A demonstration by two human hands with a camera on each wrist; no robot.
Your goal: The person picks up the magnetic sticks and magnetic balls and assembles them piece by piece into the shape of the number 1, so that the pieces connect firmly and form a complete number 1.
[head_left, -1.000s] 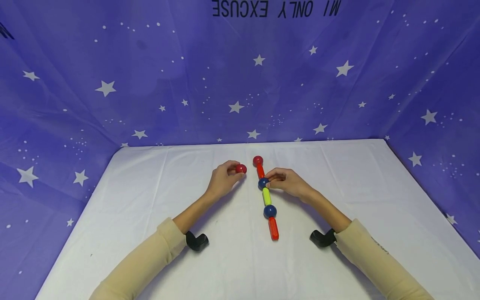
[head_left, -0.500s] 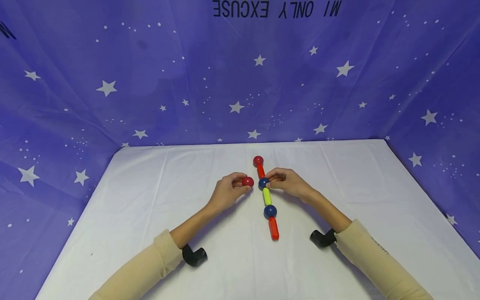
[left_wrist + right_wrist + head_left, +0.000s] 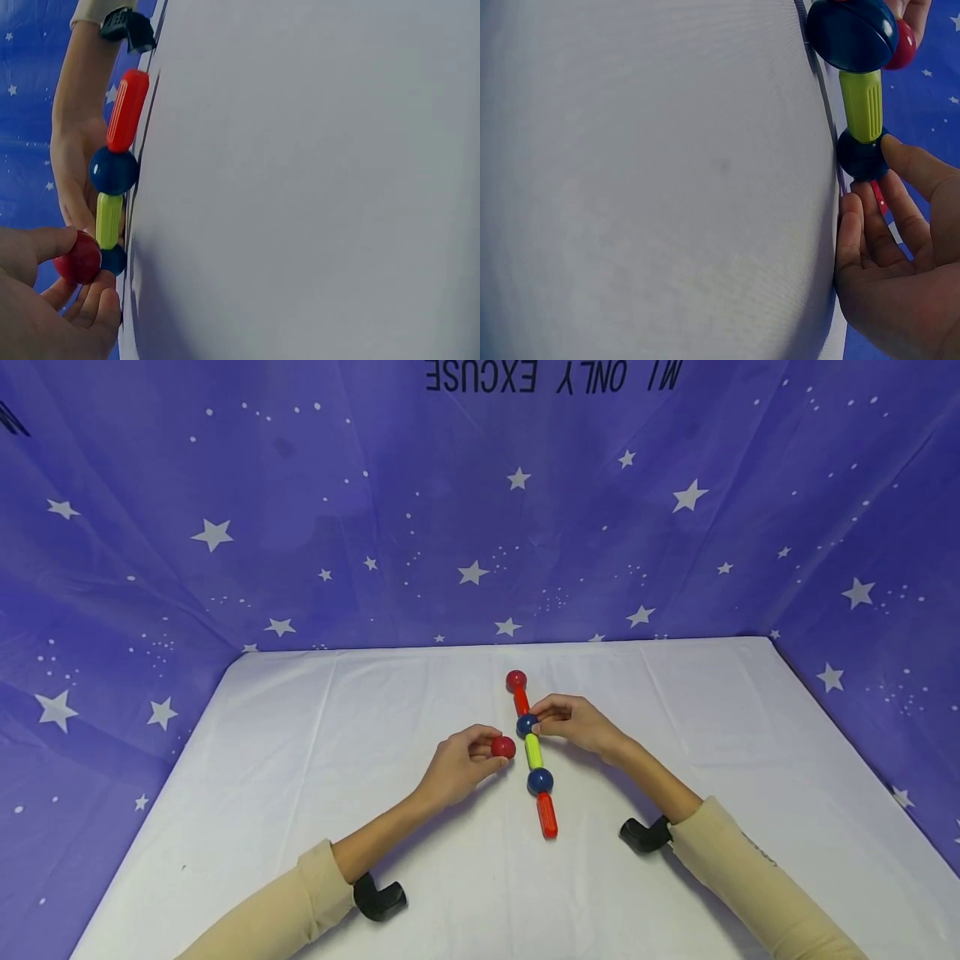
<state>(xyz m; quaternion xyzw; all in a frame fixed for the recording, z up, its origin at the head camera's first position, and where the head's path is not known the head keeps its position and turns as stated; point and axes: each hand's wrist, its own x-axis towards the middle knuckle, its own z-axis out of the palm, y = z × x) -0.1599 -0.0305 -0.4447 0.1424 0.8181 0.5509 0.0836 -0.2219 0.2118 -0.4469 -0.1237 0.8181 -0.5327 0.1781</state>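
Observation:
My left hand [image 3: 459, 766] pinches a red ball [image 3: 503, 747] between thumb and fingers, just left of a chain of balls and rods and apart from it. The chain runs away from me: a red rod [image 3: 547, 816], a blue ball [image 3: 540, 781], a yellow-green rod [image 3: 533, 752], a second blue ball [image 3: 527, 725], another red rod [image 3: 521, 700] and a red ball [image 3: 516, 680] at the far end. From the right, my right hand [image 3: 581, 727] pinches the farther blue ball. In the right wrist view, the thumb [image 3: 911, 161] presses that ball's side.
A white cloth [image 3: 675, 735] covers the table. Behind it and on both sides hangs a purple curtain [image 3: 420, 510] with white stars. Black wrist camera mounts [image 3: 381, 897] show below both sleeves.
The left hand has brought its red ball nearer to me and a little right, to beside the yellow-green rod. My right hand and the chain stay in place.

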